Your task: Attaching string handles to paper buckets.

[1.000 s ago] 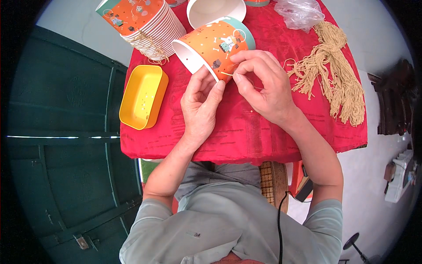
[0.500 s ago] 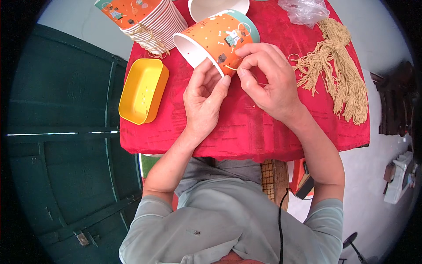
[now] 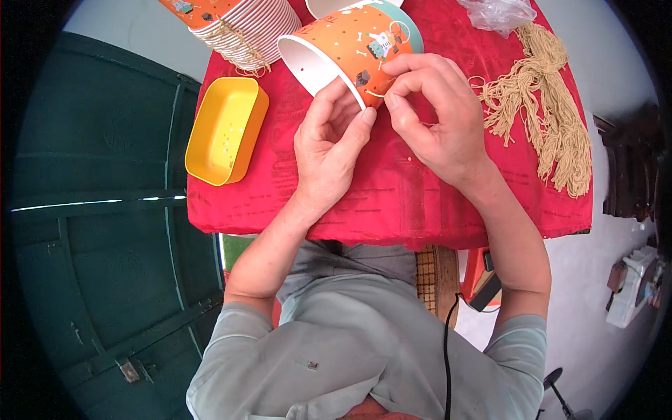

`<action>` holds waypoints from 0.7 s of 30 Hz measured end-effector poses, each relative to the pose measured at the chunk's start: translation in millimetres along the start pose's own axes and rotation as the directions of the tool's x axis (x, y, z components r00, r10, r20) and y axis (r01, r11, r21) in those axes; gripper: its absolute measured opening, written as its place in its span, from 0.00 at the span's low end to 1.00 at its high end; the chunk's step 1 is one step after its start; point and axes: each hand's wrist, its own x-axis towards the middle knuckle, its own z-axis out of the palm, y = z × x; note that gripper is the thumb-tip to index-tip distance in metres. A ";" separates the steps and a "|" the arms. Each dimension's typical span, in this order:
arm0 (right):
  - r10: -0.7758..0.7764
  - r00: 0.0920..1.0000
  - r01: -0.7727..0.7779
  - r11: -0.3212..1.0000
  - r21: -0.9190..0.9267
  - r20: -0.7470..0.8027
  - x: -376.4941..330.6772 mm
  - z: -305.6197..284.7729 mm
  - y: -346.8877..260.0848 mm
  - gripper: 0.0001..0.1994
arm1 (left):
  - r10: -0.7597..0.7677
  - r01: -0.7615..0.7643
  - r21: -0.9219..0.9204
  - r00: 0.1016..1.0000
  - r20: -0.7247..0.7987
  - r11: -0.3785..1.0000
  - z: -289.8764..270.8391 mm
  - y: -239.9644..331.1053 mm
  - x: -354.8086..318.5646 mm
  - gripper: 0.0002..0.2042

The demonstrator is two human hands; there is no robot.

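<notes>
"Grip status?"
"Our left hand grasps the orange bucket at its rim; our right hand pinches the pale cord at its wall."
"Bucket position?"
"Tilted over our red cloth, between the yellow tray and tan cord bundle; stacked buckets beyond the tray."

A dark green door fills the left; a clear plastic bag lies upper right, brown furniture far right.

An orange bucket (white inside) lies tilted, pale cord near its rim.
</notes>
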 end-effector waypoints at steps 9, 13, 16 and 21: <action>0.014 1.000 -0.014 1.000 -0.020 -0.004 -1.2 -0.3 0.8 0.07 | 0.009 -0.010 0.011 1.000 0.017 1.000 0.6 -0.6 -1.5 0.26; -0.004 1.000 0.003 1.000 -0.024 -0.011 -1.2 0.6 1.5 0.08 | 0.021 -0.021 -0.003 1.000 0.010 1.000 0.6 -3.4 -1.2 0.25; -0.017 1.000 0.016 0.999 -0.038 -0.014 -1.3 0.9 2.2 0.08 | 0.029 -0.029 0.010 0.999 0.015 1.000 0.1 -4.3 -0.8 0.25; -0.007 1.000 0.007 0.999 -0.049 -0.004 -2.0 0.7 1.3 0.08 | 0.027 -0.028 0.029 1.000 0.016 0.999 -0.4 -4.5 -1.4 0.25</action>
